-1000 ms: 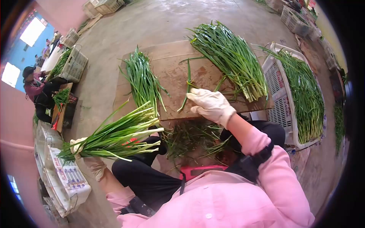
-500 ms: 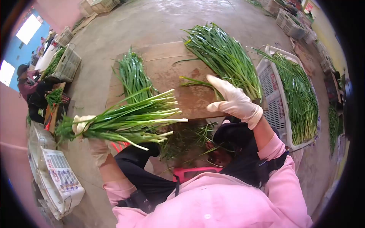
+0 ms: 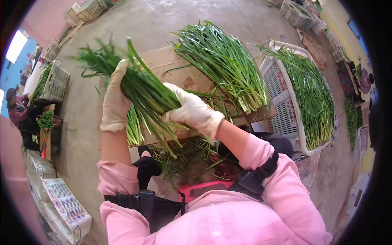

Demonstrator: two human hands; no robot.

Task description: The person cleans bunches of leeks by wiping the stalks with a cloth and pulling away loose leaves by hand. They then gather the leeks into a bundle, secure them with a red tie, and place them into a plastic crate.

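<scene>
A bunch of long green stalks hangs over the left part of the wooden board, leafy tops up and left, pale ends down and right. My left hand, in a pale glove, is wrapped round its upper part. Lower down, my right hand, gloved too, closes on the same bunch near the pale ends. Partly hidden behind it, a smaller pile of stalks lies on the board. A large pile rests on the board's right side.
A white crate full of stalks stands right of the board. Cut scraps lie below its near edge. At far left, a person sits by another crate; a white crate stands at lower left.
The bunch has swung from lying sideways at the left to a steep slant over the board. My left hand has moved up and right; my right hand has moved left and closed on the bunch.
</scene>
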